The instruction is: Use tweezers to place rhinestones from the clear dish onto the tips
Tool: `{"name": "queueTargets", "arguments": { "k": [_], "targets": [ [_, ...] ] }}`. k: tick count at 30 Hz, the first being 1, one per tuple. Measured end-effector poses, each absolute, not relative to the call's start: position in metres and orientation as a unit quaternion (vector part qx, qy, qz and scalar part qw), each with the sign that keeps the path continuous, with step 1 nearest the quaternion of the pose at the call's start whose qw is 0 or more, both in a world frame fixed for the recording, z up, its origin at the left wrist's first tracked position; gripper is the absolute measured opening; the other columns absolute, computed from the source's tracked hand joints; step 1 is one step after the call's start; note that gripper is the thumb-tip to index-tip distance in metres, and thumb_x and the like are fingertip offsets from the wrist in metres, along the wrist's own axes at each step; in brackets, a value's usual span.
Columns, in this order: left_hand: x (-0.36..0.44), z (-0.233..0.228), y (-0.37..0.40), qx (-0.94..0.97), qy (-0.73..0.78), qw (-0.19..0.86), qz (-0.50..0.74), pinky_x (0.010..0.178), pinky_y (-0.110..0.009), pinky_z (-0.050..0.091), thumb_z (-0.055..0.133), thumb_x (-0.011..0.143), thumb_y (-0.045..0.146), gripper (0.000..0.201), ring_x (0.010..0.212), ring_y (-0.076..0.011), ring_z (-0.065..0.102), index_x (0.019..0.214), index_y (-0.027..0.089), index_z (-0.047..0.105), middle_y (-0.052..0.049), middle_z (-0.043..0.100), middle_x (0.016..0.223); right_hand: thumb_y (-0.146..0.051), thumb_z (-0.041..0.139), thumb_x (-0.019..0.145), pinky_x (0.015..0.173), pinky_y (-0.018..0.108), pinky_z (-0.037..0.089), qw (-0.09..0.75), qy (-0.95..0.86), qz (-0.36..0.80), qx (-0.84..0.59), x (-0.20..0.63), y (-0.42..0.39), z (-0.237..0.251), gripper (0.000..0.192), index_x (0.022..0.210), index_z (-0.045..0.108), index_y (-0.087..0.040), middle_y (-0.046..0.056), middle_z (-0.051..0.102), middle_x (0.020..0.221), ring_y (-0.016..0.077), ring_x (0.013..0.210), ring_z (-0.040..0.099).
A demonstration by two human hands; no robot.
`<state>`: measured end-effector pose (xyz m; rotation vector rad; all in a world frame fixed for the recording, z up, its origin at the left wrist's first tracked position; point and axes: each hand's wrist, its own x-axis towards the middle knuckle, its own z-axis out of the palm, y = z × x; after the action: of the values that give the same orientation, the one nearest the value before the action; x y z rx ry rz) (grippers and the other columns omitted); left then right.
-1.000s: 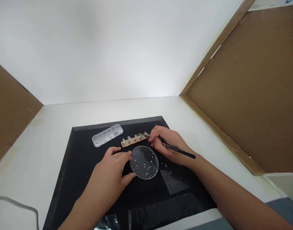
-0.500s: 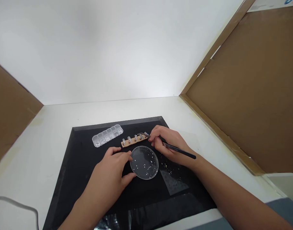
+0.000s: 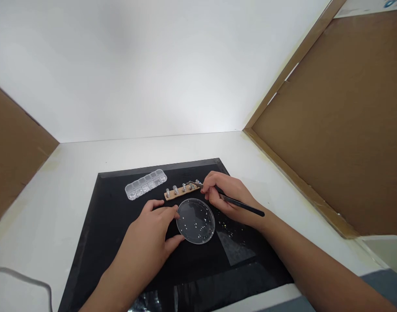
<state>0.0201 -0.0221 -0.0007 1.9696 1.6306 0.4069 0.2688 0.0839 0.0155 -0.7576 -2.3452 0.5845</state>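
My left hand [image 3: 153, 232] grips the left rim of a clear round dish [image 3: 193, 221] between thumb and fingers. Small pale bits are scattered in the dish, mostly on its right side. In my right hand [image 3: 226, 195] is a pair of black tweezers [image 3: 240, 203], held like a pen. Their bent tips reach over the right part of a light-brown strip [image 3: 177, 193], among several small upright shiny pieces [image 3: 175, 189] standing along it. Whether the tips pinch anything is too small to tell.
A clear compartment box [image 3: 145, 184] with glittering bits lies behind the strip. Loose specks [image 3: 227, 227] and a transparent sheet [image 3: 235, 249] lie right of the dish on the black mat [image 3: 114, 234]. Brown boards [image 3: 341, 117] stand at both sides; a grey cable [image 3: 26, 277] lies front left.
The tweezers and my right hand have shifted very slightly left along the strip. My left hand and the dish stay in place.
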Motion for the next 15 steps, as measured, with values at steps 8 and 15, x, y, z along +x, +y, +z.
{"name": "queueTargets", "arguments": {
  "k": [8,15],
  "targets": [
    [0.0205,-0.0010,-0.0215,0.732,0.607,0.272,0.149,0.095,-0.048,0.064,0.080,0.090,0.033,0.038,0.146,-0.0346,0.050,0.128,0.029,0.072,-0.003,0.074,0.137,-0.009,0.050,0.099,0.065,0.028,0.050,0.299,-0.882,0.225,-0.285,0.2685,0.0833,0.0161,0.019,0.099,0.063,-0.023,0.002,0.065,0.094,0.0140,0.073,0.062],
    [0.0208,-0.0014,-0.0215,0.731,0.608,0.273,0.149,0.094,-0.047,0.065,0.079,0.090,0.032,0.039,0.147,-0.0351,0.049,0.128,0.029,0.072,-0.004,0.073,0.139,-0.009,0.049,0.099,0.066,0.028,0.050,0.305,-0.881,0.206,-0.296,0.2695,0.0846,0.0187,0.019,0.098,0.062,-0.022,0.002,0.065,0.092,0.0145,0.075,0.062]
  ]
}}
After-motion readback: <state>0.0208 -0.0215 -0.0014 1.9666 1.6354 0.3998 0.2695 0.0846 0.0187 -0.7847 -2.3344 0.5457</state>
